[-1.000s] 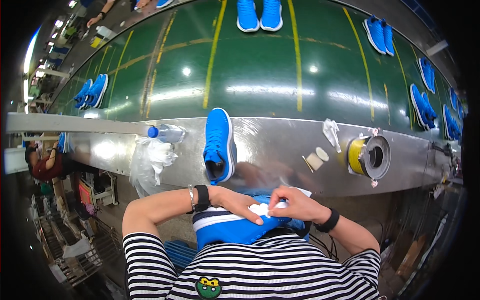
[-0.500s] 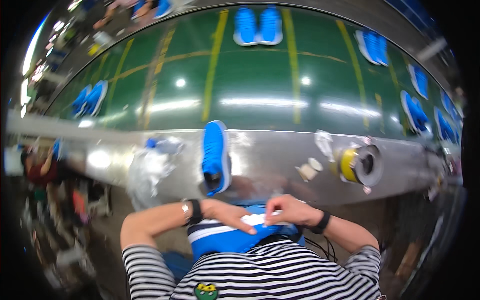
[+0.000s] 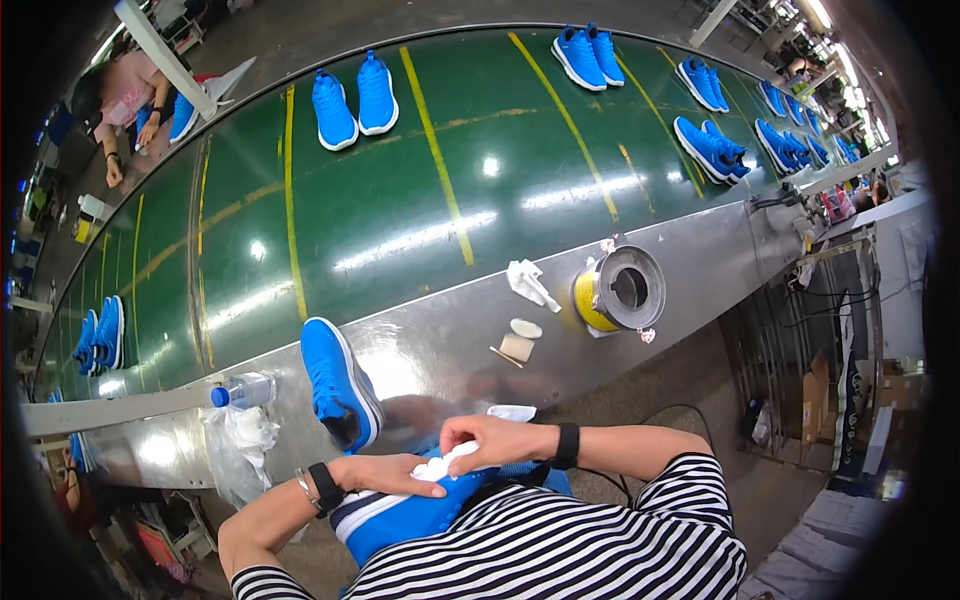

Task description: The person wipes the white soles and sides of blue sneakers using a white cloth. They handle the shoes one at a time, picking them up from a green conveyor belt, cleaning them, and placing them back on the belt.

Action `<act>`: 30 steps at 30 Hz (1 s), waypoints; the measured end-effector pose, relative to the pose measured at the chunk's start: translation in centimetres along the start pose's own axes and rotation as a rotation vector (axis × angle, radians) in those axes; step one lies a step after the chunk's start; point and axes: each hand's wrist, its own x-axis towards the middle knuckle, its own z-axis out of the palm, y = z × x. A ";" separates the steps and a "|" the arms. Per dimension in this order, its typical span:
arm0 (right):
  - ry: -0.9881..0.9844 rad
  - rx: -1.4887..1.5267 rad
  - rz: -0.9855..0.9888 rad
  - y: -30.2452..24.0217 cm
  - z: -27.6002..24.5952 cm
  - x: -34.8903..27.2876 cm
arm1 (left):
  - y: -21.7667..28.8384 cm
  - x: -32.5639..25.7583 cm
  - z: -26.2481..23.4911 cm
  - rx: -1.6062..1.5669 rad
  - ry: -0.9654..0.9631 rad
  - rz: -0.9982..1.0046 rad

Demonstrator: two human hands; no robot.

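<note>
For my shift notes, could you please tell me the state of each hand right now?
Left hand: closed on the blue shoe at the lap, fingers partly hidden.
Right hand: closed, pinching a white wad at that shoe.

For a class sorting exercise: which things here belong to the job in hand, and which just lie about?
In use:
held blue sneaker
white wad in the right hand
probably the matching sneaker on the ledge

Apparently lying about:
blue-capped bottle
yellow-wound spool
crumpled white scrap
beige block
</note>
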 end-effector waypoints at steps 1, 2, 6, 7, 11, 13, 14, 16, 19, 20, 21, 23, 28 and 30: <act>0.027 0.007 0.009 0.2 -0.2 -0.4 | -0.1 0.0 -0.1 -0.021 -0.003 -0.014; 0.053 0.014 0.020 0.2 -0.6 -0.8 | -0.4 0.2 -0.2 0.023 0.025 0.030; 0.224 -0.039 -0.001 0.5 -1.3 -1.5 | -0.3 -0.6 -0.3 -0.035 0.065 0.098; 0.326 -0.104 -0.020 0.6 -2.1 -1.6 | -0.5 -0.8 -0.3 -0.059 0.103 0.119; 0.655 0.845 -0.290 -0.2 -6.8 -2.3 | -2.1 -0.6 -0.3 -0.199 0.133 0.154; 0.674 1.023 -0.421 -1.7 -9.9 -1.8 | -1.9 -0.7 -0.2 -0.232 0.141 0.174; 0.756 1.043 -0.439 -2.9 -10.9 -1.6 | -2.0 -0.8 0.0 -0.248 0.151 0.184; 0.853 1.015 -0.522 -3.4 -12.9 -1.0 | -2.6 -0.5 -0.1 -0.227 0.170 0.186; 1.088 0.713 -0.426 1.9 -16.5 0.3 | -2.4 -0.3 -0.5 -0.208 0.180 0.172; 1.164 0.587 -0.347 3.2 -17.0 0.4 | -2.2 -0.7 -0.4 -0.209 0.190 0.168; 1.193 0.503 -0.318 3.9 -16.8 0.2 | -2.2 -0.9 -0.3 -0.218 0.203 0.165; 1.243 0.340 -0.246 5.5 -15.6 -0.7 | -2.7 -1.2 0.1 -0.254 0.219 0.180; 1.248 -0.295 -0.134 7.6 -13.3 -1.4 | -2.7 -1.4 -0.1 -0.316 0.209 0.187; 1.157 -0.672 -0.153 7.5 -11.6 -1.3 | -2.6 -1.3 -0.2 -0.308 0.190 0.189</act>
